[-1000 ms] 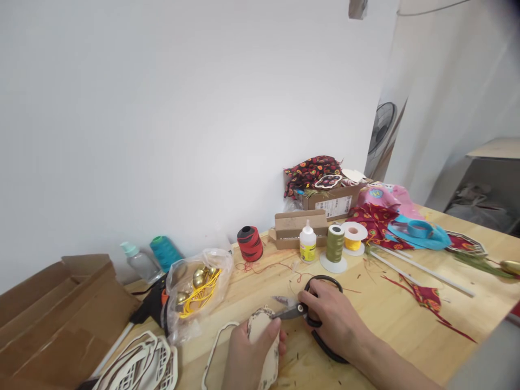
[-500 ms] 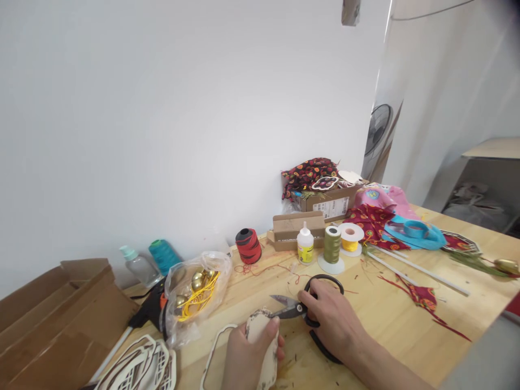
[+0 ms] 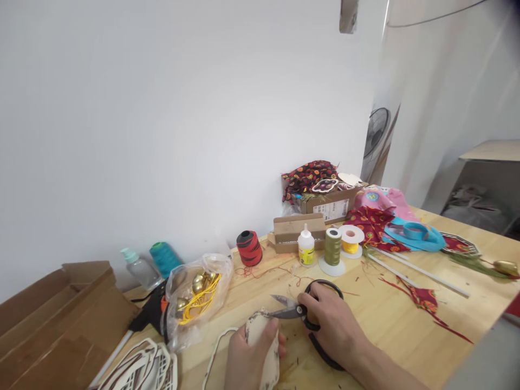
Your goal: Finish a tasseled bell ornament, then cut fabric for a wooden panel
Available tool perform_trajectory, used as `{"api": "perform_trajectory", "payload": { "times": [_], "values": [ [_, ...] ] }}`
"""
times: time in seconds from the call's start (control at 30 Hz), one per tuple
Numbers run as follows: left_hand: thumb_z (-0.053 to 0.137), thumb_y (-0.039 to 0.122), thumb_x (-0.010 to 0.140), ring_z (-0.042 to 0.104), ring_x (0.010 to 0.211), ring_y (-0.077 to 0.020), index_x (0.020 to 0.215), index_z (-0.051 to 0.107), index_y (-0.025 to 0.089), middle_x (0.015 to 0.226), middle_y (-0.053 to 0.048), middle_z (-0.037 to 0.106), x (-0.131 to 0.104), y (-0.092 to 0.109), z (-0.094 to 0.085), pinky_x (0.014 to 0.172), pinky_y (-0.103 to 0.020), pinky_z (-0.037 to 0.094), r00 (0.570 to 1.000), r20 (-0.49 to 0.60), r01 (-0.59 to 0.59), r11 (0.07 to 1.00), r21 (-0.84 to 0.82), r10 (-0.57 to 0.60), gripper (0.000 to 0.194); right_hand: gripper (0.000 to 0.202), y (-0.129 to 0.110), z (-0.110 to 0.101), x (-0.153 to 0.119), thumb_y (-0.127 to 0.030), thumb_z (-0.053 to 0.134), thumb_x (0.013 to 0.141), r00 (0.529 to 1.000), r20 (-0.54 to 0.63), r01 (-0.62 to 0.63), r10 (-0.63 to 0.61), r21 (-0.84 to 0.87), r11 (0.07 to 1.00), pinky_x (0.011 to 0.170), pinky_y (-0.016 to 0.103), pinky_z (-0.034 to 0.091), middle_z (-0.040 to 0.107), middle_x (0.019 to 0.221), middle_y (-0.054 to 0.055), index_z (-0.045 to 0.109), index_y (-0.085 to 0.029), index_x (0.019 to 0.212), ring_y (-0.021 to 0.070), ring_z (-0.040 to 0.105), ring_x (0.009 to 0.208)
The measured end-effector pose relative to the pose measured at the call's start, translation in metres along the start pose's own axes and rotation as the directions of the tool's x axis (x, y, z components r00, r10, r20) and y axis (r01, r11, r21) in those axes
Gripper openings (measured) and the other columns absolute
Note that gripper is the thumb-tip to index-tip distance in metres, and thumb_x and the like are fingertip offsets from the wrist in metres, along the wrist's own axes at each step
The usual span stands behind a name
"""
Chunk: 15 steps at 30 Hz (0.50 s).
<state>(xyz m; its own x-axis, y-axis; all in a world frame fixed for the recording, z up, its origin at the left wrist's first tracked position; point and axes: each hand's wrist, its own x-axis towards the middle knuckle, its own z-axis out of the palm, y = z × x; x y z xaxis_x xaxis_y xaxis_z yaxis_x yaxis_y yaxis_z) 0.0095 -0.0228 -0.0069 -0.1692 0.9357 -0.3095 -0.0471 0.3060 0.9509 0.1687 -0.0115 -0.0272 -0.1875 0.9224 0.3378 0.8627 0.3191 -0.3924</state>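
My left hand (image 3: 254, 352) is closed around a flat, pale panel with a dark-flecked, wavy edge (image 3: 268, 365), its thumb pressed on the near face. Black-handled scissors (image 3: 287, 311) sit in my right hand (image 3: 331, 322), fingers through the loops. Their blades stand apart, and the lower blade meets the panel's top edge near my left thumb. Beside my left hand lies a thin white frame (image 3: 215, 352), partly covered by that hand.
On the left are a cardboard box (image 3: 60, 325), stacked cut-out frames (image 3: 150, 371), a glue gun (image 3: 148, 309) and a plastic bag (image 3: 179, 333) of gold bells. Along the back stand a red thread spool (image 3: 249, 249), a glue bottle (image 3: 306, 249) and a green spool (image 3: 332, 248). Fabric scraps (image 3: 368, 225) lie right.
Both hands, the panel and the scissors hold almost the same pose. The whole view has shifted very slightly.
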Motion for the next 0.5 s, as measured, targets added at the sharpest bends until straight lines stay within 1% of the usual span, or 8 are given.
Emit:
{"api": "perform_trajectory", "payload": {
  "times": [0.13,0.33,0.5],
  "values": [
    [0.072,0.041,0.051,0.053,0.035,-0.0118,0.052,0.059,0.012,0.043,-0.004,0.063,0.0001,0.001,-0.0012,0.035,-0.02,0.039,0.999,0.052,-0.008,1.0,0.0,0.008,0.031,0.023,-0.0007,-0.0003,0.0008,-0.007,0.052,0.058,0.999,0.029,0.016,-0.015,-0.01,1.0,0.054,0.023,0.028,0.051,0.074,0.001,0.057,-0.022,0.074,0.0155,0.047,0.067],
    [0.072,0.043,0.05,0.052,0.035,-0.012,0.05,0.059,0.012,0.042,-0.003,0.062,-0.0032,0.0027,0.0015,0.036,-0.02,0.039,1.0,-0.006,-0.008,1.0,-0.03,0.008,0.033,0.023,-0.0008,-0.0004,0.0007,-0.006,0.052,0.057,0.999,0.049,0.004,-0.002,-0.04,0.999,0.053,0.023,0.027,0.051,0.075,0.001,0.056,-0.022,0.074,0.0155,0.048,0.067],
    [0.07,0.048,0.051,0.048,0.032,-0.0107,0.046,0.06,0.012,0.037,-0.003,0.059,-0.0041,0.0024,0.0025,0.034,-0.019,0.035,1.0,-0.028,-0.007,0.999,0.045,0.009,0.038,0.024,0.0005,0.0032,-0.001,-0.006,0.052,0.059,0.999,0.039,-0.007,0.01,-0.089,0.996,0.053,0.024,0.027,0.051,0.077,0.003,0.056,-0.022,0.077,0.0162,0.048,0.066]
  ]
}}
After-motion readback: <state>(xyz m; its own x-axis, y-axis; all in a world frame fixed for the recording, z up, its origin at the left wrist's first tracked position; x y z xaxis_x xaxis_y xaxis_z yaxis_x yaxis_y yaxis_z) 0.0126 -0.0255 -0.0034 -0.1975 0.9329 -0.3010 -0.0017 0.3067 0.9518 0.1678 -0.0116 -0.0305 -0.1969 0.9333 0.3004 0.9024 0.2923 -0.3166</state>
